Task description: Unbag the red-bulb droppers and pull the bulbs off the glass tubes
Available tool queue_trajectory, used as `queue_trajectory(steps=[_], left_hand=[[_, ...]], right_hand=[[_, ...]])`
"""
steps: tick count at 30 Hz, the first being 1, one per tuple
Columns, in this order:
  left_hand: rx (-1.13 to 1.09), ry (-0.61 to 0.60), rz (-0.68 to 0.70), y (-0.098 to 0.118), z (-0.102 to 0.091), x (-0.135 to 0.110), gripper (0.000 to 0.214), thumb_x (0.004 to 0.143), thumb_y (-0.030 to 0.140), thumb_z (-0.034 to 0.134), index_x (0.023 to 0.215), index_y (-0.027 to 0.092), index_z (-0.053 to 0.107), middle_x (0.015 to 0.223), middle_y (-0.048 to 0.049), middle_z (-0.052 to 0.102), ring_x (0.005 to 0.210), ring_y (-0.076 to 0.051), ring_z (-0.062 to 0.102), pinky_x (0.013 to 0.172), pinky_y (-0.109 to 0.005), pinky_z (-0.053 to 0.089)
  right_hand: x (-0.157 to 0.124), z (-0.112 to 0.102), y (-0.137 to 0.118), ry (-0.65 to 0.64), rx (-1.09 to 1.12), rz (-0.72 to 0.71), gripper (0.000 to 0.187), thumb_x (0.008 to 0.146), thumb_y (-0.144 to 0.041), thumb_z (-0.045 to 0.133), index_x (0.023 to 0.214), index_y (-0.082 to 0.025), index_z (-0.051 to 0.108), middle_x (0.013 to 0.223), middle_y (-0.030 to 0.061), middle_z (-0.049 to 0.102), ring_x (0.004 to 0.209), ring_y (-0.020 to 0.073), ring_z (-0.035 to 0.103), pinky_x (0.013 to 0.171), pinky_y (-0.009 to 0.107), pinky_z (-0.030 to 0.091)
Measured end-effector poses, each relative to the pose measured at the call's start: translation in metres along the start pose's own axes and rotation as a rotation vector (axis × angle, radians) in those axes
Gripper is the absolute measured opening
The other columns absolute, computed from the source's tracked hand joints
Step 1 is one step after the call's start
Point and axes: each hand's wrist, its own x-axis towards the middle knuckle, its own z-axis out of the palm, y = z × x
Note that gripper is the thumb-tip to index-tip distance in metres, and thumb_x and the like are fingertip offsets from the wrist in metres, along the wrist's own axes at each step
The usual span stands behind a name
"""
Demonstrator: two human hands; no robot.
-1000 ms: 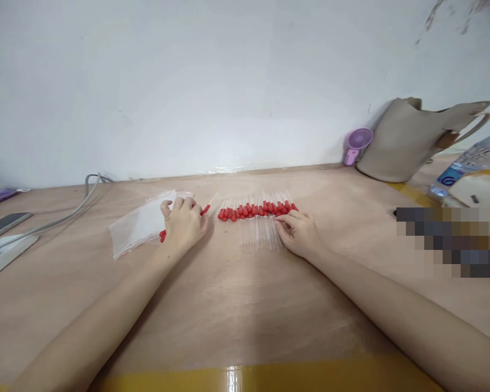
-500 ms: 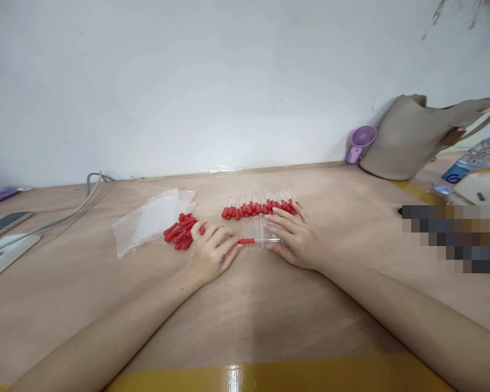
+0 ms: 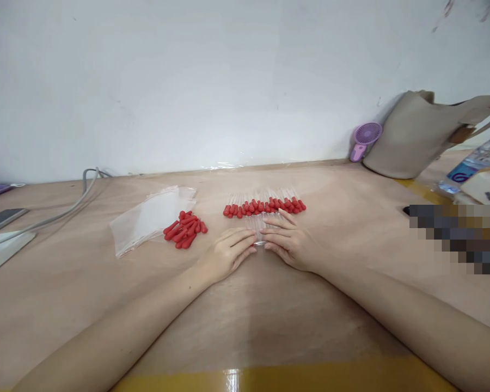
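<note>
My left hand (image 3: 232, 251) is closed over the red rubber bulb of a dropper, which its fingers mostly cover. The glass tube (image 3: 260, 243) of that dropper lies crosswise between my hands, and my right hand (image 3: 291, 243) pinches its other end. Just behind my fingers are loose clear glass tubes (image 3: 253, 221). Beyond them lies a row of droppers with red bulbs (image 3: 265, 207), bulbs toward me and tubes pointing to the wall. To the left of my left hand sits a pile of loose red rubber bulbs (image 3: 185, 230).
Clear plastic bags (image 3: 147, 220) lie left of the bulbs. A grey cable (image 3: 71, 209), a phone (image 3: 4, 220) and a white box (image 3: 8, 253) are at far left. At right stand a purple fan (image 3: 367, 134), a beige bag (image 3: 412, 136) and a water bottle (image 3: 469, 166).
My left hand has moved right, closer to my right hand, along the dropper. Its bulb is now mostly under my fingers, and less tube shows. The loose bulb pile is uncovered.
</note>
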Motion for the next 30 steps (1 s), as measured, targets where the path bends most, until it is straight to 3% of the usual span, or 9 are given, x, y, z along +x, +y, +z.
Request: queue_trajectory(steps=[3,7,15,22,30], left_hand=[[-0.015,0.061,0.001,0.001,0.006,-0.001,0.02,0.084,0.018,0.053,0.102,0.015,0.059,0.098,-0.0076,0.067,0.1,-0.018,0.06,0.089,-0.034,0.051],[0.018,0.076,0.021,0.002,0.005,-0.002,0.02,0.084,0.017,0.053,0.103,0.015,0.058,0.1,-0.0074,0.067,0.101,-0.018,0.06,0.09,-0.035,0.051],[0.098,-0.017,0.074,0.003,0.002,0.004,0.029,0.087,0.025,0.049,0.114,0.014,0.052,0.113,-0.0104,0.062,0.112,-0.021,0.053,0.097,-0.042,0.045],[0.106,-0.074,0.135,0.005,-0.007,0.005,0.016,0.087,0.018,0.048,0.098,0.013,0.058,0.111,-0.0097,0.063,0.112,-0.018,0.053,0.104,-0.041,0.037],[0.089,-0.093,0.151,0.005,-0.01,0.001,0.015,0.086,0.019,0.048,0.094,0.012,0.058,0.107,-0.0096,0.065,0.11,-0.018,0.055,0.104,-0.04,0.038]], right_hand=[[-0.001,0.003,0.001,0.007,0.035,-0.013,0.021,0.087,-0.024,0.048,0.1,-0.019,0.064,0.104,0.0049,0.066,0.112,0.0203,0.052,0.102,0.045,0.036],[-0.002,0.005,-0.001,-0.007,0.043,-0.005,0.024,0.086,-0.027,0.05,0.106,-0.019,0.062,0.107,0.0067,0.065,0.113,0.0217,0.052,0.103,0.047,0.036],[-0.003,0.008,-0.004,-0.018,0.075,-0.057,0.026,0.088,-0.022,0.045,0.11,-0.017,0.058,0.11,0.0078,0.063,0.111,0.0184,0.054,0.102,0.041,0.04],[-0.002,0.007,-0.007,0.034,0.096,-0.14,0.02,0.087,-0.019,0.047,0.1,-0.013,0.06,0.103,0.0107,0.066,0.1,0.0155,0.06,0.098,0.031,0.045],[0.002,-0.001,-0.013,0.033,-0.028,-0.206,0.016,0.087,-0.02,0.047,0.091,-0.013,0.062,0.095,0.0092,0.068,0.095,0.0156,0.062,0.098,0.03,0.046]])
